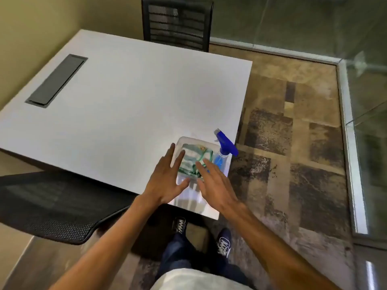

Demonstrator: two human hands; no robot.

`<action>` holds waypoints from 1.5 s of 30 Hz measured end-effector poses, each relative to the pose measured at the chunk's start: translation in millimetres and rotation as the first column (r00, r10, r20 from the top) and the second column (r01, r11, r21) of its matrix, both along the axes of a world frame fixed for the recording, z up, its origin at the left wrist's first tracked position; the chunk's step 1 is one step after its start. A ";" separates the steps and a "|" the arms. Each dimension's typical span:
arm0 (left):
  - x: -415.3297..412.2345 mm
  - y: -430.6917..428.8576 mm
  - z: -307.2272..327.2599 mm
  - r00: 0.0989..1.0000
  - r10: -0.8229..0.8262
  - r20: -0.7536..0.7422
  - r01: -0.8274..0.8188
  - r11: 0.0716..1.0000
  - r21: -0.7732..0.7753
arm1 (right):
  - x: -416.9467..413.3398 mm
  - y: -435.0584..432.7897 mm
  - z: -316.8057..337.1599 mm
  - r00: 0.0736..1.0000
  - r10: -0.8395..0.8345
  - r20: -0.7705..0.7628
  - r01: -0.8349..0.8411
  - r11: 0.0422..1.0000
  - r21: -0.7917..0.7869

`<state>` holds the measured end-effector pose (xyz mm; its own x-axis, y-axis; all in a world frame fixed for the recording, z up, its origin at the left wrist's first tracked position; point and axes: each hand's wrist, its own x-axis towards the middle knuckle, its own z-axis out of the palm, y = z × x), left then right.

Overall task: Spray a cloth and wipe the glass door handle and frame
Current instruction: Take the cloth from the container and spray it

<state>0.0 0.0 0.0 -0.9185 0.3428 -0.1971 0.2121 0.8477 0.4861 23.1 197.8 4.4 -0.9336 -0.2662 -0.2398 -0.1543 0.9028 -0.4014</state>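
Note:
A clear plastic tub (194, 140) stands at the near right corner of the white table (129, 97). Inside it lie a folded green-and-white cloth (194, 158) and a spray bottle (224, 147) with a blue trigger head, leaning at the tub's right side. My left hand (167, 181) hovers flat over the tub's left edge, fingers spread, holding nothing. My right hand (213, 185) is stretched out over the tub's near part, its fingertips by the cloth, also holding nothing. A glass wall with a metal frame (345, 114) runs along the right.
A black mesh chair (54, 208) stands at my left, close to the table's near edge. Another black chair (178, 21) is at the far side. A dark cable hatch (56, 80) is set into the table. Patterned carpet (293, 143) covers the floor on the right.

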 end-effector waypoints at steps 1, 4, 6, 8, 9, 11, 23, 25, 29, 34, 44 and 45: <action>-7.9 -3.7 -5.3 1.000 -0.025 0.001 0.025 1.000 0.006 | -7.9 -7.5 -5.6 1.000 -0.008 0.010 0.008 1.000 -0.012; -29.0 -14.3 -17.3 0.996 -0.079 0.028 0.081 0.995 -0.064 | -29.8 -27.2 -17.6 0.997 -0.071 0.042 0.071 0.997 -0.016; -40.9 -21.3 -26.4 0.990 -0.132 0.043 0.136 0.986 -0.101 | -42.8 -41.6 -27.1 0.989 -0.118 0.091 0.118 0.993 0.007; -52.6 -30.4 -32.5 0.986 -0.156 0.064 0.162 0.981 -0.107 | -54.1 -53.7 -33.0 0.982 -0.152 0.111 0.150 0.988 0.019; -58.2 -34.6 -35.9 0.985 -0.156 0.076 0.163 0.982 -0.097 | -59.6 -59.7 -37.0 0.979 -0.165 0.120 0.163 0.986 0.028; -65.9 -42.3 -40.3 0.984 -0.153 0.095 0.160 0.985 -0.071 | -69.6 -68.8 -43.4 0.974 -0.183 0.131 0.178 0.983 0.048; -75.8 -83.5 -56.3 0.985 -0.163 0.059 0.165 0.986 -0.029 | -98.0 -102.1 -71.2 0.860 -0.425 0.282 0.364 0.899 0.244; -74.7 -85.0 -58.4 0.987 -0.159 -0.003 0.159 0.985 -0.073 | -102.7 -106.0 -74.3 0.849 -0.441 0.292 0.372 0.890 0.263; -75.4 -87.4 -66.3 0.989 -0.141 -0.038 0.137 0.986 -0.097 | -110.1 -115.2 -78.9 0.836 -0.464 0.295 0.382 0.876 0.294; -79.6 -90.9 -77.4 0.992 -0.126 -0.030 0.123 0.988 -0.090 | -113.5 -119.7 -83.7 0.842 -0.472 0.262 0.372 0.859 0.351; -85.2 -93.7 -93.0 0.989 -0.102 -0.108 0.061 0.942 -0.329 | -108.8 -105.5 -75.6 0.905 -0.397 0.155 0.340 0.892 0.298; -85.8 -94.1 -93.7 0.990 -0.098 -0.097 0.061 0.942 -0.331 | -107.5 -104.0 -73.3 0.907 -0.399 0.139 0.348 0.892 0.287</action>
<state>-85.8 -94.1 -93.7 -0.9134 0.3491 -0.2095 0.3216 0.9342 0.1547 -84.4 93.8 -68.9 -0.8821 0.1852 -0.4332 0.2703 0.9521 -0.1432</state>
